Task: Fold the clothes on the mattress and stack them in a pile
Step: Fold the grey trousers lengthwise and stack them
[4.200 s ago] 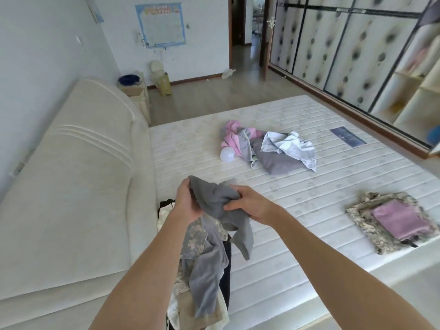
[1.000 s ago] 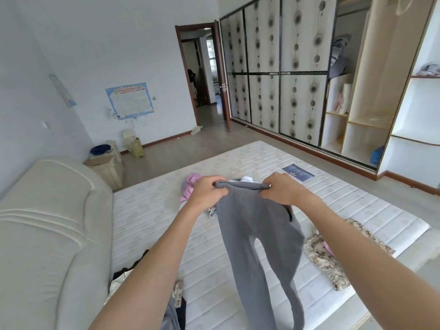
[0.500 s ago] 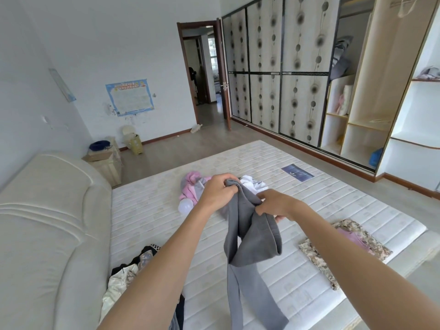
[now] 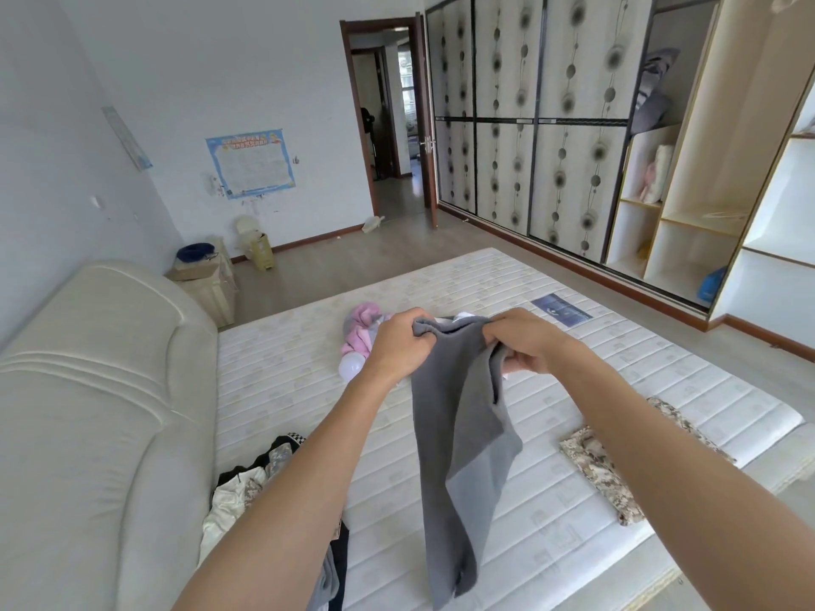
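Half a second back the grey trousers [image 4: 458, 434] hung bunched between the hands; now the waistband is drawn out again along a short straight edge, legs doubled and dangling toward 6 o'clock over the mattress [image 4: 507, 535]. The left hand [image 4: 399, 341] clenches the waistband's left end, and the right hand [image 4: 525, 341] pinches the other end, fingers curled into the cloth. Holding them up by the top lets the legs fall one over the other, which I judge is the lengthwise fold being lined up before they are laid down. At 4 o'clock lies the folded camouflage garment [image 4: 604, 474], seemingly the start of the pile. Unfolded clothes wait in two heaps: a pink and white heap [image 4: 359, 328] at 11 o'clock behind the hands, and a dark heap [image 4: 247, 482] at 8 o'clock against the cream headboard [image 4: 97, 412].
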